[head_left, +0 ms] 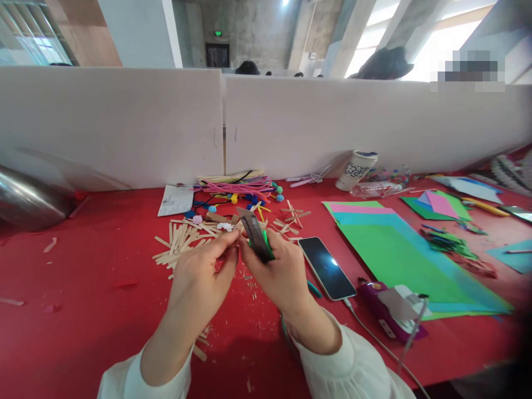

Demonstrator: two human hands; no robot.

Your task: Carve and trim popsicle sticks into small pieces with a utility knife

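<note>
utility knife (256, 235) right in the middle, grey body with a green slider, blade end pointing up and away. it sits above the red bench (83, 288), clamped in the right hand (276, 271), fingers curled fully round the handle. the left hand (203, 271) meets it at the blade end, thumb and fingertips pinched tight together; whatever they pinch is too small to name.

by the look of it this is the trimming step: pale shavings (249, 285) are scattered on the bench right under the hands, and a heap of wooden craft sticks (183, 241) lies just beyond the left hand. any cut from here calls for a short, controlled stroke with the edge turned away from those left fingertips, which are very near the blade.

further out: a bundle of pipe cleaners (245, 188) by the white partition, a phone (326, 267) face up with a dark screen just right of the right hand, a purple power bank (386, 310) with a cable beyond it, and coloured paper sheets (394, 255) fanned out on the right.

writing? a paper cup (356, 169) carries a black pattern and a printed slip (175, 200) lies by the pipe cleaners, but nothing on either is readable. no brand shows on the knife.
</note>
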